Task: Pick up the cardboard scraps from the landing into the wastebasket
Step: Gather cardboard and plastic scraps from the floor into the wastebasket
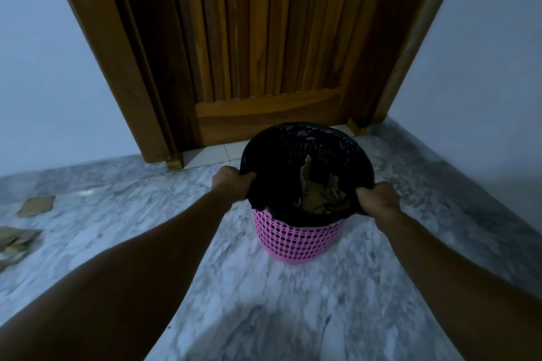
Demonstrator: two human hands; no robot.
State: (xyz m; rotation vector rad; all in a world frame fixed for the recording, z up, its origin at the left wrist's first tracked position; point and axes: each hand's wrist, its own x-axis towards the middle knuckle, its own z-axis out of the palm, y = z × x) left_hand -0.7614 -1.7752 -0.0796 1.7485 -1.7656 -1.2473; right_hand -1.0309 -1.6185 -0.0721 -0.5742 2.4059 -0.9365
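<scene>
A: Nearest first, how many hands are there?

B: Two, both bare, at the ends of bare forearms reaching in from 7 and 5 o'clock. The left hand (231, 183) curls its fingers (248, 176) over the rim at the wastebasket's 9 o'clock. The right hand (378, 196) grips the rim at its 3 o'clock in the same way. Both are closed on the black liner (293, 143) folded over the edge.

A: And the wastebasket itself?

B: One wastebasket (296, 239), round, pink plastic with a lattice of small square holes. It stands on the landing floor (264, 316) near the centre. The liner is thin, glossy and crinkled.

A: Any scraps inside?

B: Yes, crumpled brown cardboard scraps (318, 196) lie in the liner, torn and irregular; I cannot count them apart.

A: Outside it?

B: Toward 9 o'clock, well apart from the basket, one flat ragged loose scrap (36, 206) lies on the floor. Another scrap pile (14, 242) lies at the left edge, blurred, number unclear.

A: The floor, and farther off?

B: Grey-white veined marble, smooth. At 12 o'clock, behind the basket, one wooden door (264, 38) with vertical slats in a wooden frame, and pale plain walls (44, 53) on both sides. No writing or labels are legible.
</scene>
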